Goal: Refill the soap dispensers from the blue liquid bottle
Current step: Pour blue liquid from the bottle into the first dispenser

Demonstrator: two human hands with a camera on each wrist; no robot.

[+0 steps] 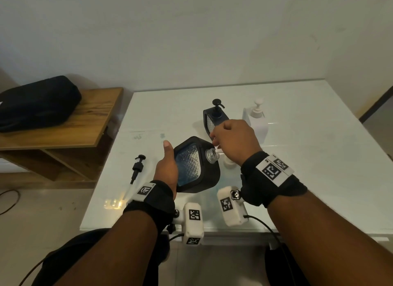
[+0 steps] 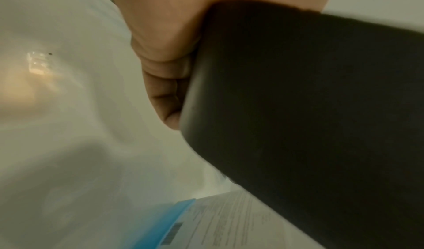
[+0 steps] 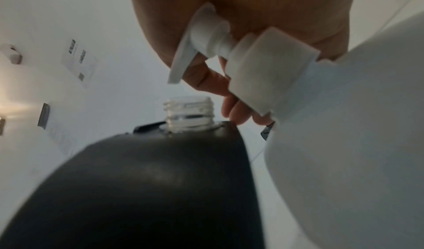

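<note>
Left hand [image 1: 167,168] and right hand [image 1: 235,142], both curled.

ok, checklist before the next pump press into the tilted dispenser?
1. Neck open: ok; the black pump lies on the table.
2. Left hand grips the dispenser: ok, tilted.
3. Right hand on the white pump head: ok, fingers curled round it.
4. Nozzle over the neck: cannot tell; close, alignment unclear.
5. Room left: ok; blue liquid sits low.
</note>
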